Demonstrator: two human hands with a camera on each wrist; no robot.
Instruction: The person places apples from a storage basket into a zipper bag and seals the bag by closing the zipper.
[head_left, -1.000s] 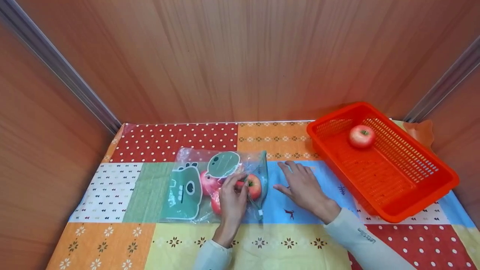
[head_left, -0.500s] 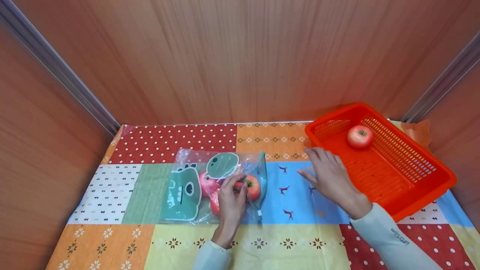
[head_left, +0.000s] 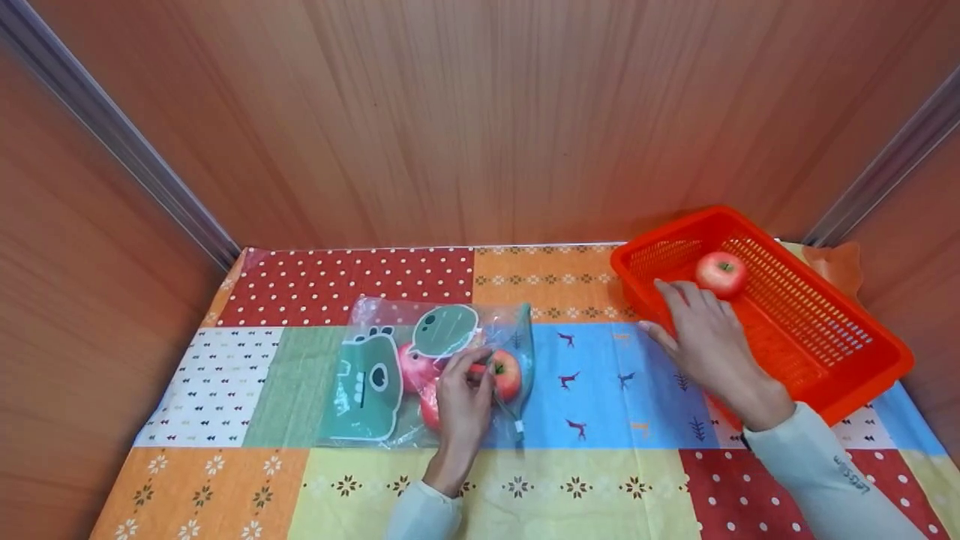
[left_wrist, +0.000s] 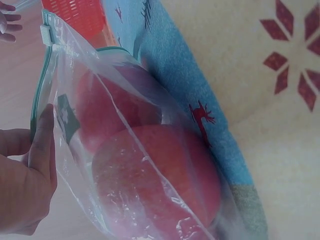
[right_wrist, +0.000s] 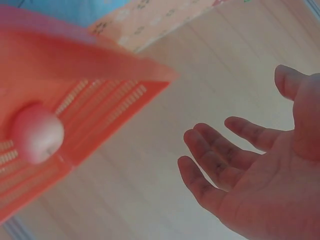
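Observation:
A clear zip bag point(head_left: 367, 390) with a green bear print lies on the patchwork cloth, its green-edged mouth toward the right. Red apples point(left_wrist: 155, 180) sit inside it, one of them point(head_left: 506, 375) close to the mouth. My left hand point(head_left: 461, 405) pinches the bag's upper film near that mouth, thumb against fingers; the white slider point(left_wrist: 46, 36) shows at the end of the zip. Over the near left rim of the orange basket point(head_left: 904, 358) my right hand point(head_left: 711, 345) hovers, fingers spread and holding nothing. A single apple point(head_left: 721, 274) rests in the basket's far corner, just beyond the fingertips.
Wood-grain panels point(head_left: 525, 120) wall in the table at the back and both sides. The basket stands at an angle at the right, near the back panel. An orange piece point(head_left: 838, 266) lies behind its right side. Blue cloth point(head_left: 592, 390) stretches between bag and basket.
My right hand has moved right, from beside the bag's mouth to over the basket's rim. My left hand keeps its pinch on the bag, which has stayed in place.

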